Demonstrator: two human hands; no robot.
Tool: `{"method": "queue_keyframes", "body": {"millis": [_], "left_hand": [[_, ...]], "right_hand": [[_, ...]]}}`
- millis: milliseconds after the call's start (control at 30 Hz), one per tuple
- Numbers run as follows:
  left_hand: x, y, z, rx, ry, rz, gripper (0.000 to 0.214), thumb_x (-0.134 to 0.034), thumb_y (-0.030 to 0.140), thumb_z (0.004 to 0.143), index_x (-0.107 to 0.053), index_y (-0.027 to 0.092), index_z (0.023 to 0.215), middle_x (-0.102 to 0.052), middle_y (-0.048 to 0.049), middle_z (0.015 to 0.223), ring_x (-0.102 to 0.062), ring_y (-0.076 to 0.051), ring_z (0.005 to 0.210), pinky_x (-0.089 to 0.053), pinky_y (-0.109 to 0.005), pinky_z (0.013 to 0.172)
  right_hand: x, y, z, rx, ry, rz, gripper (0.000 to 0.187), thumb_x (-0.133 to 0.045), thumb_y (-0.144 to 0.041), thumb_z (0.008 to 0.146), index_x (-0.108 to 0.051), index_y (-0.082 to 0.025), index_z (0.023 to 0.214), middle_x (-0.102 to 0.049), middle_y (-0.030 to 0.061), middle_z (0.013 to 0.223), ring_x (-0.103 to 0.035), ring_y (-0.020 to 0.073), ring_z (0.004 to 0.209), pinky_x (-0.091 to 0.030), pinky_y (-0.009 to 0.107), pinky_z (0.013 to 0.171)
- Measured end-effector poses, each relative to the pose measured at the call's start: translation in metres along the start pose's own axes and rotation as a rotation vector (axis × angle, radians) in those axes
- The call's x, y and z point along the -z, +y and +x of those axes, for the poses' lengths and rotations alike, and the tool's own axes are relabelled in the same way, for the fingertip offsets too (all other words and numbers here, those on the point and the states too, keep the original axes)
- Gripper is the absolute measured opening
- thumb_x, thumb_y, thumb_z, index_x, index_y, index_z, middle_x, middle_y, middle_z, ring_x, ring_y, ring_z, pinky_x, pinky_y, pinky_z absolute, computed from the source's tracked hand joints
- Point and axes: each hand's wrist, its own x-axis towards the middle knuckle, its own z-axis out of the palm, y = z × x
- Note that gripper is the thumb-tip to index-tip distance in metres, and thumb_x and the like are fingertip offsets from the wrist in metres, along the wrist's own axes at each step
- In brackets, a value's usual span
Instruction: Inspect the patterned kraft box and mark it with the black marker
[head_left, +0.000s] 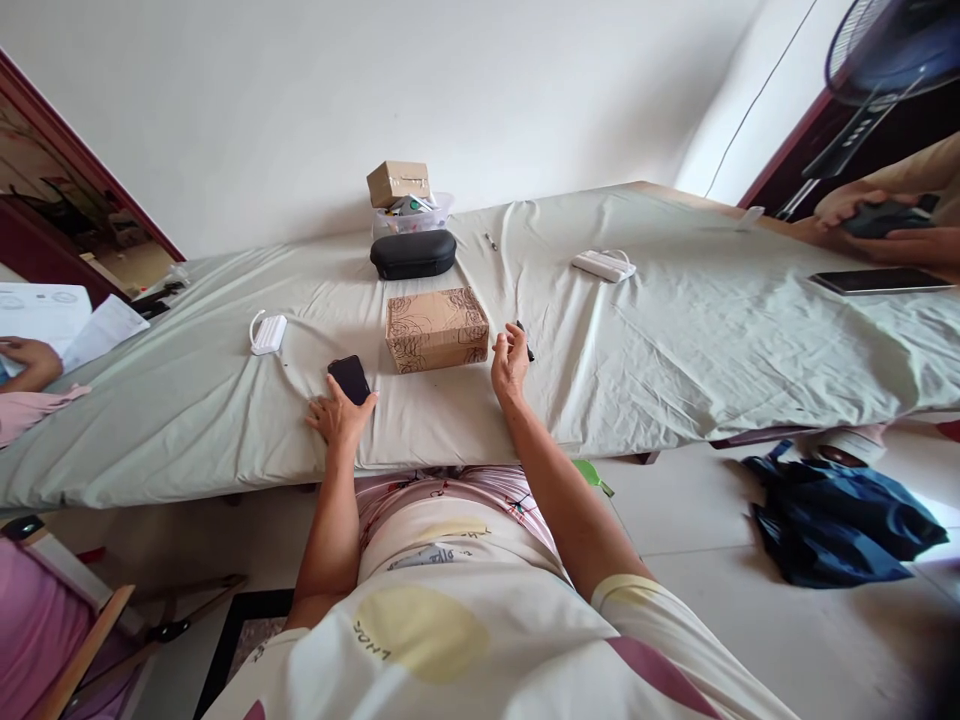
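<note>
On the cloth-covered table, my left hand (340, 412) spans the near end of a black smartphone (350, 378), thumb along one side and index finger along the other, the remaining fingers spread. The phone lies screen up. My right hand (511, 366) is beside the right end of a patterned cardboard box (436, 330), its fingers curled. A small black object (529, 346) sticks out past those fingers; its kind is mostly hidden by the hand. The box stands between my two hands, a little farther from me.
Behind the box are a black zip case (413, 254) and a plastic basket (412, 218) with a carton (398, 184) on top. White blocks with loops (269, 335) lie left and right. Another person's hand (30, 362) is by papers; other hands hold a dark object at right.
</note>
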Motion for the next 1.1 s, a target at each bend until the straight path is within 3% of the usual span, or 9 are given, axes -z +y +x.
{"method": "queue_keyframes", "body": {"millis": [200,300,433,567,700,833,900,1000,1100], "left_hand": [[0.005,0.016,-0.012,-0.026,-0.103,0.074,0.091,-0.065,0.053,0.091,-0.028,0.016,0.165,-0.052,-0.032,0.149,-0.043,-0.045,0.15,-0.03,-0.069,0.119],[0.016,0.013,-0.01,-0.004,-0.117,0.016,0.09,-0.071,0.043,0.087,-0.031,0.018,0.164,-0.057,-0.0277,0.145,-0.051,-0.043,0.144,-0.037,-0.063,0.118],[0.028,0.0,-0.015,0.02,-0.108,-0.244,0.093,-0.076,0.034,0.08,-0.034,0.023,0.162,-0.063,-0.0202,0.143,-0.062,-0.04,0.135,-0.05,-0.053,0.111],[0.026,-0.006,-0.038,-0.016,-0.032,-0.534,0.096,-0.078,0.037,0.081,-0.027,0.029,0.162,-0.061,-0.0137,0.149,-0.063,-0.035,0.135,-0.052,-0.049,0.112],[0.017,0.014,-0.073,-0.261,0.15,-0.669,0.103,-0.08,0.036,0.079,-0.022,0.028,0.164,-0.048,-0.0165,0.161,-0.052,-0.034,0.147,-0.046,-0.049,0.121],[0.013,0.049,-0.11,-0.549,0.276,-0.729,0.1,-0.081,0.038,0.082,-0.026,0.023,0.164,-0.048,-0.0204,0.159,-0.049,-0.035,0.149,-0.044,-0.05,0.123],[0.013,0.064,-0.124,-0.67,0.311,-0.723,0.094,-0.078,0.042,0.087,-0.027,0.022,0.163,-0.049,-0.0215,0.158,-0.05,-0.035,0.147,-0.045,-0.051,0.121],[0.012,0.078,-0.139,-0.771,0.321,-0.715,0.09,-0.073,0.05,0.092,-0.027,0.023,0.163,-0.046,-0.023,0.16,-0.051,-0.035,0.146,-0.047,-0.052,0.119],[0.012,0.085,-0.147,-0.808,0.31,-0.767,0.095,-0.07,0.059,0.093,-0.021,0.023,0.166,-0.041,-0.0244,0.163,-0.05,-0.036,0.147,-0.046,-0.053,0.118]], "right_hand": [[-0.001,-0.009,-0.003,-0.023,-0.018,0.05,0.038,-0.054,-0.049,0.098,-0.059,-0.023,0.126,-0.07,0.0062,0.106,-0.064,0.0158,0.08,-0.057,0.033,0.079],[-0.001,-0.012,-0.004,-0.01,-0.002,0.076,0.037,-0.055,-0.048,0.097,-0.059,-0.024,0.125,-0.07,0.0056,0.105,-0.063,0.0145,0.077,-0.057,0.031,0.074],[0.002,-0.017,-0.003,0.022,0.055,0.11,0.034,-0.054,-0.046,0.097,-0.059,-0.026,0.124,-0.07,0.0052,0.104,-0.066,0.0162,0.082,-0.058,0.035,0.081],[0.013,-0.031,-0.008,0.037,0.048,0.174,0.035,-0.054,-0.046,0.098,-0.059,-0.026,0.127,-0.069,0.0045,0.101,-0.068,0.0174,0.085,-0.058,0.037,0.084],[0.035,-0.054,-0.037,-0.053,-0.192,0.245,0.039,-0.057,-0.055,0.097,-0.062,-0.025,0.121,-0.073,0.0033,0.093,-0.068,0.0168,0.078,-0.056,0.033,0.075],[0.064,-0.076,-0.091,-0.314,-0.563,0.339,0.054,-0.059,-0.071,0.093,-0.066,-0.024,0.118,-0.076,0.0035,0.088,-0.069,0.0158,0.07,-0.054,0.028,0.065],[0.079,-0.088,-0.115,-0.406,-0.711,0.371,0.06,-0.056,-0.077,0.092,-0.066,-0.026,0.121,-0.076,0.0023,0.085,-0.072,0.018,0.073,-0.058,0.031,0.067],[0.095,-0.106,-0.138,-0.427,-0.768,0.375,0.058,-0.06,-0.077,0.09,-0.066,-0.03,0.122,-0.075,0.0005,0.085,-0.075,0.0224,0.085,-0.064,0.037,0.078],[0.104,-0.124,-0.143,-0.453,-0.771,0.363,0.049,-0.071,-0.069,0.088,-0.065,-0.03,0.118,-0.073,-0.0007,0.082,-0.076,0.025,0.095,-0.065,0.04,0.085]]}}
